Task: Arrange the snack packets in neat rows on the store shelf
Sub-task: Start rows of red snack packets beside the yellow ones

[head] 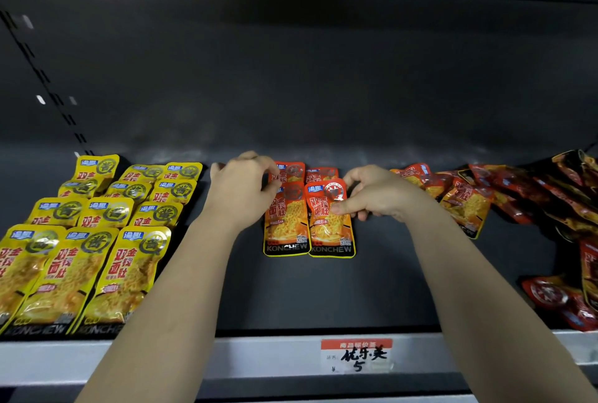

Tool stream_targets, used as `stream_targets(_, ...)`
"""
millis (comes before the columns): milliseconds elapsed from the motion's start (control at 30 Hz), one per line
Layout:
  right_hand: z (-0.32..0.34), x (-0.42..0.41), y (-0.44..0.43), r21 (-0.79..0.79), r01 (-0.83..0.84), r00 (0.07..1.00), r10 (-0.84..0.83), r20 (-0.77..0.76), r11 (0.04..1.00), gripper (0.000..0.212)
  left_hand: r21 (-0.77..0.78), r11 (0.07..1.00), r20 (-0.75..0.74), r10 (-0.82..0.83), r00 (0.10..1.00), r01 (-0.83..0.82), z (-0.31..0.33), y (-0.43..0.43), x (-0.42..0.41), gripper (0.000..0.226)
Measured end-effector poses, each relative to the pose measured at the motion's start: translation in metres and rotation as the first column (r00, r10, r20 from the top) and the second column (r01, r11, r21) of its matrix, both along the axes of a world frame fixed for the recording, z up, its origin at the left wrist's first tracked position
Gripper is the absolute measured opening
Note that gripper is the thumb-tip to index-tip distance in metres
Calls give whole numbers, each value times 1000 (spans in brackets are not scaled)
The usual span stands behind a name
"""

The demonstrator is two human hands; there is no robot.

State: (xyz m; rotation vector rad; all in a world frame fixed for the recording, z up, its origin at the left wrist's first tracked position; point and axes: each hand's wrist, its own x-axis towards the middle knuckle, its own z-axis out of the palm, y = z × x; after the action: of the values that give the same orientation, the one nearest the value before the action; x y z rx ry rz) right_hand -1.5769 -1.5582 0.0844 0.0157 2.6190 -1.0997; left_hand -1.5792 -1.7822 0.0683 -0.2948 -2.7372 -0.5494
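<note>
Orange snack packets lie in two short columns at the middle of the dark shelf (323,289). My left hand (241,187) has curled fingers on the top edge of the front left orange packet (284,228). My right hand (377,192) pinches the front right orange packet (331,231) between thumb and fingers near its top. Two more orange packets (320,173) lie behind them, partly covered. Yellow packets (106,234) lie in three neat overlapping rows on the left.
A loose heap of orange and dark red packets (504,195) covers the right side of the shelf. A price tag (357,355) with handwriting sits on the pale front rail. The shelf's back wall (291,79) is dark and bare.
</note>
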Motion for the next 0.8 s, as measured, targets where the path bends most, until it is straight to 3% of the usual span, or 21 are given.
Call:
stream_targets(233, -5, -4, 3, 46, -9, 1000, 9, -6, 999, 47, 4, 1000, -12, -5, 1000, 5, -1, 1, 0, 14)
stream_targets(400, -4, -4, 2, -44, -3, 1000, 2, -9, 999, 36, 1, 1000, -8, -5, 1000, 5, -1, 1, -1, 15)
stream_targets(500, -6, -5, 1, -1, 26, 998, -26, -60, 1000, 28, -14, 1000, -12, -12, 1000, 12, -1, 2, 0, 15)
stream_targets(800, 2, -7, 13, 83, 66, 970, -45, -240, 994, 17, -253, 958, -96, -164, 982, 135, 9, 34, 6, 26)
